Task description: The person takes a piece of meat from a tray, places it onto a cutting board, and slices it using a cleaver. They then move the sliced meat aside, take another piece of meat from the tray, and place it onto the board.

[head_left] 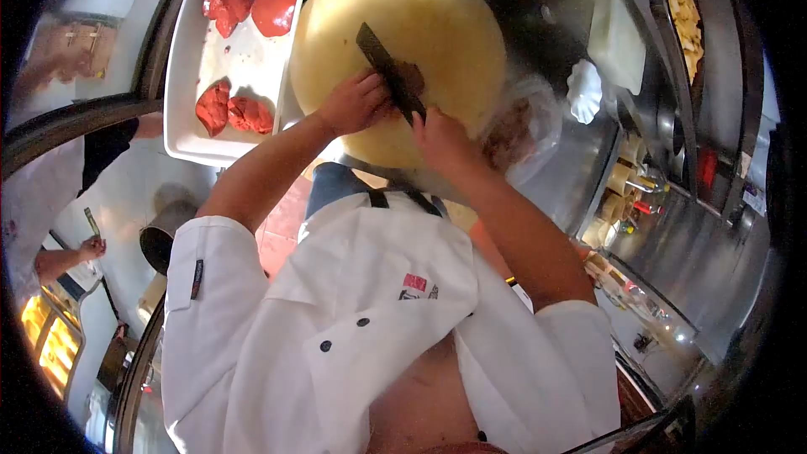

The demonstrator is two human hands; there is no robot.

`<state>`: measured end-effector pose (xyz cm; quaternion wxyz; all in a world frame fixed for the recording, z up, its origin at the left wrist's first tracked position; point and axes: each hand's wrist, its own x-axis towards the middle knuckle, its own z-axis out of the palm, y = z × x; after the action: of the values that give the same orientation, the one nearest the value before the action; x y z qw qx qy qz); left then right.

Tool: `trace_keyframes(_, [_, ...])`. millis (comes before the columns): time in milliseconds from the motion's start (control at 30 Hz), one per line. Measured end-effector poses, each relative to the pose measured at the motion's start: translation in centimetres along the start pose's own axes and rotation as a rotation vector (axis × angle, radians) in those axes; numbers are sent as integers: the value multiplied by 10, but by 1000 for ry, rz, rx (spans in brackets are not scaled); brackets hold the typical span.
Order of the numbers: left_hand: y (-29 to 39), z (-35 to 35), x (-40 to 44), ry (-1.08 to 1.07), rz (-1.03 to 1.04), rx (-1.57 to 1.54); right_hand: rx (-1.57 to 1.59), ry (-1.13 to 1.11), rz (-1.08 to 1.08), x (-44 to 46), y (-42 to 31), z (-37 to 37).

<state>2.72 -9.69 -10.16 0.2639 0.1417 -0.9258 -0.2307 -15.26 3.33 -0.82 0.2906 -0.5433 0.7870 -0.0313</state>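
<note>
A cleaver (pixel 386 67) lies slanted across the round chopping block (pixel 454 13), its dark blade seen from above. My right hand (pixel 445 143) is closed round the handle end of the cleaver. On the near left side of the blade, my left hand (pixel 357 102) has its fingers curled and pressed onto a piece of dark red meat, mostly hidden by the fingers and blade. More dark red meat (pixel 409 80) shows on the block just right of the blade.
A white tray (pixel 178 76) left of the block holds several glossy red meat pieces (pixel 250 115). A clear plastic bag (pixel 542 118) with brownish-red meat sits at the block's right edge. Beyond it are a white crumpled item (pixel 584 92) and a white container (pixel 618 42). Another person's hand (pixel 92 247) shows far left.
</note>
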Motion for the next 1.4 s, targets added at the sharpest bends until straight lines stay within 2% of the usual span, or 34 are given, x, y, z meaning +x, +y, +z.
trace_keyframes(33, [2,2,-2,-2,4,-4,1,2,5,0,7,16])
trace_keyframes(100, [1,3,1,20,-42,33,24,141,-11,8,7,28])
trace_keyframes(333, [3,-6,-4,16,-20,-38,30,145,-49,-6,7,-8])
trace_keyframes(400, [-2,-7,-7,-43,128,-24,6,67,-3,-19,-4,-32])
trace_keyframes(433, [-2,-7,-10,-46,127,-29,7,64,1,-24,-10,-42])
trace_keyframes(500, [-3,-7,-11,-19,113,44,-95,-163,68,-28,-22,-61])
trace_keyframes(633, [2,-13,-7,-21,13,24,-30,-217,106,-36,-37,-74])
trace_keyframes(800, [-1,-11,-7,9,60,31,-8,-157,25,-27,-35,-60])
trace_keyframes(933, [-2,-9,-10,30,-48,-40,4,-158,51,-16,-39,-52])
trace_keyframes(1000, [-7,-6,-12,2,-30,-47,30,-67,67,-6,-31,-29])
trace_keyframes(1133, [-2,-14,-7,-13,9,1,27,-26,29,4,-12,7])
trace_keyframes(1333, [4,-12,-9,15,-18,12,-6,-2,-4,-1,-15,-17])
trace_keyframes(1400, [5,-9,-11,10,56,55,-10,-16,31,-20,-28,-44])
